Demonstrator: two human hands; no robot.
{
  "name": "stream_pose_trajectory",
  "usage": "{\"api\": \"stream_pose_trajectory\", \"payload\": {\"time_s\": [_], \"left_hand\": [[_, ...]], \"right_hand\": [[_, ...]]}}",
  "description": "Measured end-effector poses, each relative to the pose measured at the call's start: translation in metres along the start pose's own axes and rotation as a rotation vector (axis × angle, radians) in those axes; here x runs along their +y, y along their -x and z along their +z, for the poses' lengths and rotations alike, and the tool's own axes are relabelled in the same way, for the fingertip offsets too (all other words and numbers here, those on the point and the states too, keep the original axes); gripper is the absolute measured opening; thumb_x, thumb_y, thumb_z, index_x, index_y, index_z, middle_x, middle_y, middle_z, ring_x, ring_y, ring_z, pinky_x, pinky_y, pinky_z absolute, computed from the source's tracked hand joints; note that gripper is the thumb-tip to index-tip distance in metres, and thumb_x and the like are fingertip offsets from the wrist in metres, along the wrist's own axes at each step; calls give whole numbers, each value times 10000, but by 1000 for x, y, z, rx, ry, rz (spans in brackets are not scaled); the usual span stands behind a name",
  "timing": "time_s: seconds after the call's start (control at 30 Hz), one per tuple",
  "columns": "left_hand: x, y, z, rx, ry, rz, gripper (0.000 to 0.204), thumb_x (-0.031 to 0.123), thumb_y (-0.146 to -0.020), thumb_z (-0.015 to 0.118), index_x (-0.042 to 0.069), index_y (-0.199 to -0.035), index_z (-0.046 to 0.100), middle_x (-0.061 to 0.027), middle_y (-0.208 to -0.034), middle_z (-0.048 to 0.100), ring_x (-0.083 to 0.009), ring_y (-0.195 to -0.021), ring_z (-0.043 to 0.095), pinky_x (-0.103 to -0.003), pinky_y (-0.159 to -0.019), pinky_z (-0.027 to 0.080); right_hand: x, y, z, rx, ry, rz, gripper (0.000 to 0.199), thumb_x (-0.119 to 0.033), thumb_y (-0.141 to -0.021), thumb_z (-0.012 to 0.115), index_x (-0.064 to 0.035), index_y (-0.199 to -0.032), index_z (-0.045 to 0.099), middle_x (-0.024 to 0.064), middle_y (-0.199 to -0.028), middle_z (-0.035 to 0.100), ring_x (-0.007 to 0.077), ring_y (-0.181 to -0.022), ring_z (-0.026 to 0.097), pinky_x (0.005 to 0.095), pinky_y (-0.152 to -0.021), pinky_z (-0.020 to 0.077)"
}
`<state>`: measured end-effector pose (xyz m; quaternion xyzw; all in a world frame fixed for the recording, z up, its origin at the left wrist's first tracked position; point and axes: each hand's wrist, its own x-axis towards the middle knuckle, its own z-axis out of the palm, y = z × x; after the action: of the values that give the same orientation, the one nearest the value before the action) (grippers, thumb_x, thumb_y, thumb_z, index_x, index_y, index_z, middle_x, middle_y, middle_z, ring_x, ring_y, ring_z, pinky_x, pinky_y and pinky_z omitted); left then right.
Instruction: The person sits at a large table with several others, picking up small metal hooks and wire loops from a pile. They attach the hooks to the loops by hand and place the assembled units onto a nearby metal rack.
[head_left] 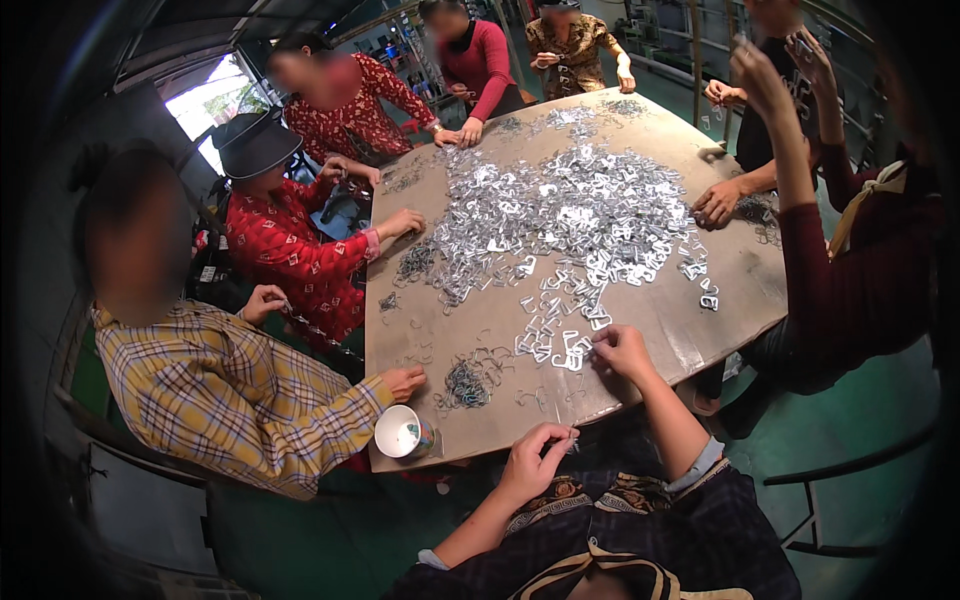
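My left hand [535, 464] is just off the table's near edge, thumb and forefinger pinched on a small metal piece [573, 441] whose exact shape is too small to tell. Over the near part of the table, my right hand [624, 353] has its curled fingertips against a few silver bent metal hooks [573, 350]; what lies between them is hidden. A large heap of similar silver hooks [590, 215] spreads across the middle of the table. Left of my hands lies a small pile of thin, dark wire hooks [467, 383].
The brown-covered table [690, 340] has a white cup [397, 432] at its near left corner. Several people sit or stand around it, handling metal pieces. A person in a plaid shirt [240, 390] rests a hand near the cup. At the right, someone raises both arms [775, 110].
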<state>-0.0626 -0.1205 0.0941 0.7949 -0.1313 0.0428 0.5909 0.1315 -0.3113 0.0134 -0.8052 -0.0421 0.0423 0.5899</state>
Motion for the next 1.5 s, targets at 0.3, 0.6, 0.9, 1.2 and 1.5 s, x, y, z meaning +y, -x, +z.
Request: {"api": "stream_pose_trajectory", "payload": {"time_s": [0.3,0.6,0.9,1.2,1.5], "left_hand": [[-1,0,6,-4,3,-30,62,34,-892,609,-10,-931,593,-111,-978,690,-188,-900,653,-302,-818,497],[-12,4,8,-4,5,-30,50,25,-893,616,-13,-910,588,-116,-976,694,-172,-917,657,-296,-838,496],[-16,5,12,-30,-12,-36,86,53,-901,617,-20,-946,611,-112,-990,699,-173,-925,660,-298,-843,502],[-23,4,13,-12,-36,-7,92,62,-896,625,-18,-939,610,-114,-992,699,-187,-914,665,-302,-827,506],[-11,0,21,129,-188,83,114,45,-841,654,-4,-936,612,-144,-880,655,-306,-825,646,-359,-741,497]], "right_hand": [[-20,27,-7,235,385,1,224,-137,-717,793,14,-840,682,152,-750,673,284,-685,663,367,-644,521],[3,24,-2,165,390,-74,252,-89,-707,780,-35,-937,693,172,-947,590,361,-915,608,423,-785,499],[6,19,-11,49,492,-140,261,-49,-678,795,-31,-913,684,154,-896,624,318,-841,622,388,-747,504],[-7,68,-6,-130,-296,-36,184,23,-738,769,-19,-832,616,5,-742,631,57,-645,556,208,-611,469],[-61,139,12,-76,-401,-62,143,40,-803,708,26,-880,587,56,-786,642,105,-687,641,233,-630,553]]}}
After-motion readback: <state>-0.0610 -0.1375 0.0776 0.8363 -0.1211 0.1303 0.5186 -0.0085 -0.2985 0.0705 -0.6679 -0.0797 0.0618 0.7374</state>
